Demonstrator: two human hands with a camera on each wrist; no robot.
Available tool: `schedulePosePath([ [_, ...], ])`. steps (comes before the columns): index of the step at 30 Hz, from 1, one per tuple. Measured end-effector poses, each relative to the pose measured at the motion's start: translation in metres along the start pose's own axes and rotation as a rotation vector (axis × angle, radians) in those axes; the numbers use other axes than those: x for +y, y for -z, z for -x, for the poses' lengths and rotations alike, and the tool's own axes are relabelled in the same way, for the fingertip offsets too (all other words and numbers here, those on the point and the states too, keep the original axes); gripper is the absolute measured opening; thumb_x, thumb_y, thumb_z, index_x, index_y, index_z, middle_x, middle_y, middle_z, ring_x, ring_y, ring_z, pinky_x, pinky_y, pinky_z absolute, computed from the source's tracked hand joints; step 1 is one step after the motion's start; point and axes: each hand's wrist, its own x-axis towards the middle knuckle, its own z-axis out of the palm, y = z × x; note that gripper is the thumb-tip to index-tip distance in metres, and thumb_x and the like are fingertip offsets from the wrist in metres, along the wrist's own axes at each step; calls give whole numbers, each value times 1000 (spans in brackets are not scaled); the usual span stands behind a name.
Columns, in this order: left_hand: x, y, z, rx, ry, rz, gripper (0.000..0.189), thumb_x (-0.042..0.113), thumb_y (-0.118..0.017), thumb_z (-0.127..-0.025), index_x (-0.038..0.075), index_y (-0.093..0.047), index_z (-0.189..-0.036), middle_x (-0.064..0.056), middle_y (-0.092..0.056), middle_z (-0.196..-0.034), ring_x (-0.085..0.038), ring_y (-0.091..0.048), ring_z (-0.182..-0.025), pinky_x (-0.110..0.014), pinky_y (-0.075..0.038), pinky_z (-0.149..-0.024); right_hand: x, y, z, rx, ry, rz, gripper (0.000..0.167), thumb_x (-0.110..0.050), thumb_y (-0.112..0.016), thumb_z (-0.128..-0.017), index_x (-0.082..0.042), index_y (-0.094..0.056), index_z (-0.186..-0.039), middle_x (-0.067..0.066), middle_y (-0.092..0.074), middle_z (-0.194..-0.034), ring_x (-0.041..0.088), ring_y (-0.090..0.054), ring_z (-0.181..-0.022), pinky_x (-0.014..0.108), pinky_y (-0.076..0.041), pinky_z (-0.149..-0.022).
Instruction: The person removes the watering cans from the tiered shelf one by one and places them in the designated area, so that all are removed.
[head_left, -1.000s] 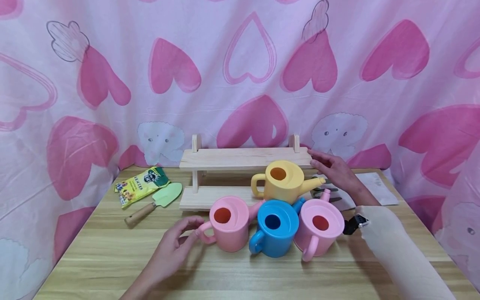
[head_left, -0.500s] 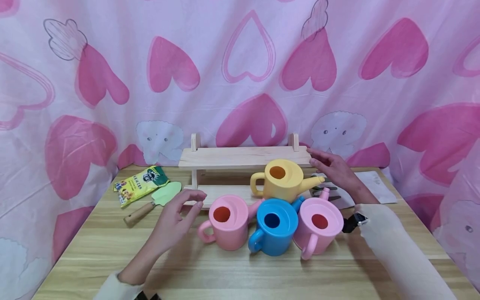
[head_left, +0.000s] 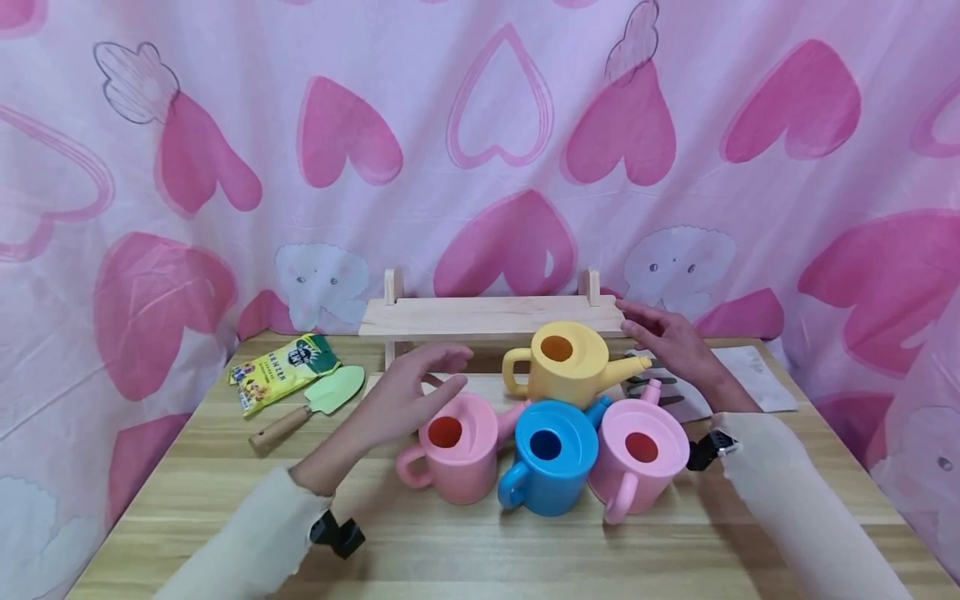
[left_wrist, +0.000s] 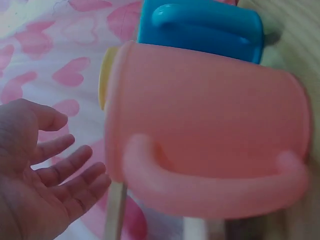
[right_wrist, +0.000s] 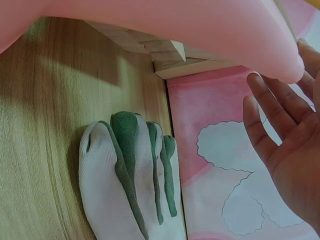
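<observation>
My left hand point(head_left: 408, 396) hovers over the left rim of the salmon-pink watering can point(head_left: 465, 467), fingers loosely bent and holding nothing. In the left wrist view, that hand point(left_wrist: 37, 175) appears apart from the can. A blue watering can point(head_left: 555, 475) and a lighter pink watering can point(head_left: 637, 458) stand to its right. Behind them is a yellow watering can point(head_left: 570, 358), its base partly hidden. My right hand point(head_left: 671, 346) is at the right end of the wooden shelf's upper board point(head_left: 487, 317), fingers extended; whether it touches the wood I cannot tell.
White-and-green gloves point(right_wrist: 135, 175) lie on the right of the wooden table point(head_left: 480, 558). At the left lie a yellow-green packet point(head_left: 285, 375) and a pale green trowel point(head_left: 333, 390) with a wooden handle. A heart-patterned curtain point(head_left: 420, 233) hangs behind.
My left hand has left the salmon-pink can's handle and moved up and to the right, over that can's rim. The right hand and the watering cans look unmoved.
</observation>
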Motion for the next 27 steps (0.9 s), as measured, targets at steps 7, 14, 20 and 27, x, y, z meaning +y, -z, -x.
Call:
schedulePosePath([
  [7, 18, -1, -31, -134, 43, -41, 47, 24, -69, -101, 4, -58, -141, -11, -64, -136, -30, -62, -122, -44, -54, -100, 1, -1, 1, 6, -1, -15, 70, -53, -57, -102, -18, -39, -160, 17, -45, -156, 41, -55, -127, 57, -53, -96],
  [14, 26, -10, -48, -260, 102, -71, 49, 26, -66, -102, 3, -56, -144, -12, -65, -134, -29, -62, -122, -44, -54, -100, 1, -2, 0, 8, 6, -12, 69, -53, -57, -102, -19, -40, -160, 16, -44, -157, 41, -56, -127, 57, -53, -95],
  [20, 26, -16, -61, -321, 125, -93, 38, 24, -62, -105, 6, -61, -138, -6, -69, -124, -23, -64, -113, -38, -55, -97, 1, -2, 1, 8, 5, -18, 67, -50, -58, -103, -19, -40, -160, 16, -43, -158, 42, -55, -128, 56, -54, -95],
  [27, 26, -21, -72, -385, 100, -110, 23, 18, -63, -104, 5, -68, -122, -6, -69, -97, -18, -60, -83, -25, -52, -70, 0, -3, 2, 5, 3, -17, 66, -50, -57, -104, -20, -39, -160, 16, -42, -158, 42, -55, -128, 56, -53, -96],
])
